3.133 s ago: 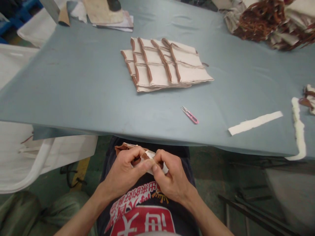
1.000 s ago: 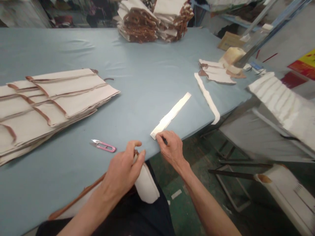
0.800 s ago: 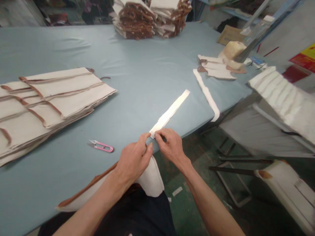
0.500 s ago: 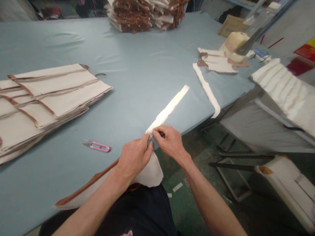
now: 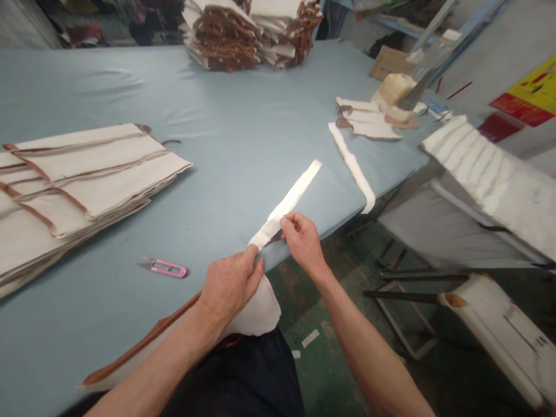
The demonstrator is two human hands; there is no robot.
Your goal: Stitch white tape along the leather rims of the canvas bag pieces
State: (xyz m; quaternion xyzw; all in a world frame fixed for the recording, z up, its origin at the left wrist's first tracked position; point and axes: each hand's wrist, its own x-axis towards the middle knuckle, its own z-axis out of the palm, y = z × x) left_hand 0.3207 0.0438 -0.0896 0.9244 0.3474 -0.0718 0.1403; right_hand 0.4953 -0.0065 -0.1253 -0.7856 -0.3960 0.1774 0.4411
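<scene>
A long white strip [image 5: 290,200] lies on the blue table [image 5: 226,133] near its front edge. My left hand [image 5: 229,284] pinches the strip's near end. A little farther along the strip, my right hand [image 5: 301,238] pinches it between thumb and fingers. Under my left wrist a cream fabric piece with a brown strap [image 5: 256,313] rests on my lap and the table edge. Small pink thread snips [image 5: 164,267] lie on the table to the left of my hands.
A stack of cream fabric bags with brown straps [image 5: 82,179] fills the left of the table. More bags are piled at the back [image 5: 247,29]. Another white strip [image 5: 353,168] and fabric scraps [image 5: 369,119] lie at the right edge. White ribbed material [image 5: 490,174] sits beyond the table.
Both hands left the fabric on my lap and came to the strip on the table. In the last half second my right hand slid farther along the strip, away from my left.
</scene>
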